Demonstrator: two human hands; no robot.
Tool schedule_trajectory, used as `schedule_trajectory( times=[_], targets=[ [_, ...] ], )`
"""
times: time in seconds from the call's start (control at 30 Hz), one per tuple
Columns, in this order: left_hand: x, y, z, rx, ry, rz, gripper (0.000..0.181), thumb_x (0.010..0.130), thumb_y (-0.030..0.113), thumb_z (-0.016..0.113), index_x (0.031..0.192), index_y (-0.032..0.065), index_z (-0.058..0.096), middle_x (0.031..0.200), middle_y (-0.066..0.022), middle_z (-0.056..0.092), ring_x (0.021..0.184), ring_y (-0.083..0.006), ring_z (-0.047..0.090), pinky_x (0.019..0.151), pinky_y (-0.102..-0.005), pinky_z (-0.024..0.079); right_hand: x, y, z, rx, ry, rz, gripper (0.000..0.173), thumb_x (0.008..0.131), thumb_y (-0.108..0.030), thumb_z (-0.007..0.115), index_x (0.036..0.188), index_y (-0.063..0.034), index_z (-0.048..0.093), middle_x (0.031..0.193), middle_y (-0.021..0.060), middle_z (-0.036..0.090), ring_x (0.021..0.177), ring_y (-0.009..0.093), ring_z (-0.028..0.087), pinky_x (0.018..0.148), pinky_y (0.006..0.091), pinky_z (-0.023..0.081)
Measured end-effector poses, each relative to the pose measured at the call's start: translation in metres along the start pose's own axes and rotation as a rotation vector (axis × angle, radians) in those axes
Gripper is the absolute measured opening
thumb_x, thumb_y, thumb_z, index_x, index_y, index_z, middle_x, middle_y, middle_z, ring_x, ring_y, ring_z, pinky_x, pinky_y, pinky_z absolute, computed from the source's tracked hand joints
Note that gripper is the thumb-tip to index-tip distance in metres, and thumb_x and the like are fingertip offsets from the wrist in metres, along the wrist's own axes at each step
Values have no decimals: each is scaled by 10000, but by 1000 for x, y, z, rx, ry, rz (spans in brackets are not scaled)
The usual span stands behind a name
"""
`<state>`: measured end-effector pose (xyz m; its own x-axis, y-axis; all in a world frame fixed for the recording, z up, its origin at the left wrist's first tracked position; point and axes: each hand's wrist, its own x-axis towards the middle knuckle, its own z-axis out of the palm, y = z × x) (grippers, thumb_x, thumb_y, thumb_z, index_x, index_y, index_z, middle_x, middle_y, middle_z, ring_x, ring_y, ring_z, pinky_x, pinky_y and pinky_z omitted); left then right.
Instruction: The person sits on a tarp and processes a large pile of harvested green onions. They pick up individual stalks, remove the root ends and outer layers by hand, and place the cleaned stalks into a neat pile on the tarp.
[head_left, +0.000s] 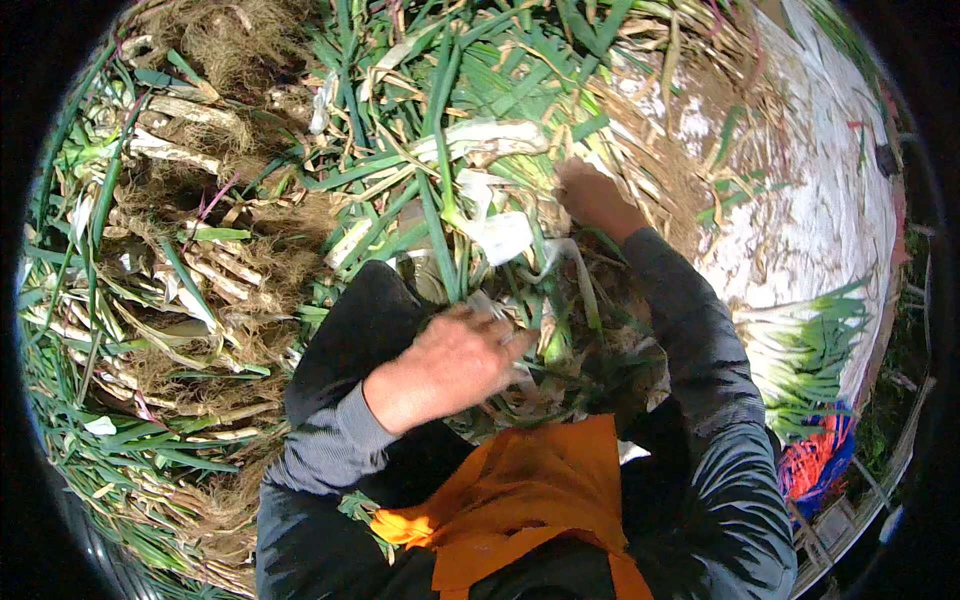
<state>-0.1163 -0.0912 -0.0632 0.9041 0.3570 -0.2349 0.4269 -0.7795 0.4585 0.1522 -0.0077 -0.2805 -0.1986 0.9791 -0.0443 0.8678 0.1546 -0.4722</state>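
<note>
Before me lies a heap of green onions or similar long-leafed alliums (487, 142), with green leaves, pale stems and dry husks. My left hand (450, 364) is over the peelings between my knees, palm down with its fingers bent; white peel lies near its fingertips, and whether it grips any cannot be told. My right hand (596, 199) reaches to the right edge of the heap, touching the pale stems there; its fingers are partly hidden, so its hold is unclear. A loose white peel (506, 236) hangs between the two hands.
Unpeeled bunches with brown roots (225, 277) are piled along the left. A white sheet (787, 217) strewn with soil spreads at the right, bearing a row of cleaned white-and-green onions (799, 352). Red and blue twine (817, 457) lies below them. An orange apron (532, 487) covers my lap.
</note>
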Motion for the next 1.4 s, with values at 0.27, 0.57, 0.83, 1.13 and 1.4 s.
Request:
schedule_trajectory(
  times=[0.27,0.57,0.83,1.13,1.4],
  targets=[
    [-13,-18,-3,-70,-55,-77,453,854,345,670,1214,74,621,991,-92,645,959,-273,631,859,-385,505,48,-33,97,242,-72,250,175,837,-164,609,933,-19,621,956,168,643,966,365,597,764,476,486],
    [-23,-13,-3,-51,-91,-2,456,830,301,720,1203,52,636,1072,-118,662,982,-294,636,861,-396,510,-215,-108,181,833,-468,-323,263,905,-177,612,1119,-26,632,1039,166,642,887,328,614,795,422,496],
    [-4,-5,3,10,-120,18,458,860,316,695,1222,46,618,1066,-133,665,968,-311,639,845,-402,519,-159,47,64,-13,41,610,375,880,-241,645,1176,-18,587,1087,224,607,993,412,594,855,505,487],
    [16,-5,23,24,-194,35,417,871,317,682,1192,57,624,1014,-131,659,901,-311,637,787,-405,523,-176,3,114,356,-172,572,650,892,-453,664,1290,29,487,1254,286,506,1085,442,529,889,539,467],
    [26,-7,29,71,-190,42,391,908,317,638,1183,40,618,1027,-137,660,933,-329,641,791,-423,522,-180,-7,93,711,-311,456,518,918,-366,622,1268,10,554,1011,257,629,929,420,606,834,525,466]
  ],
)
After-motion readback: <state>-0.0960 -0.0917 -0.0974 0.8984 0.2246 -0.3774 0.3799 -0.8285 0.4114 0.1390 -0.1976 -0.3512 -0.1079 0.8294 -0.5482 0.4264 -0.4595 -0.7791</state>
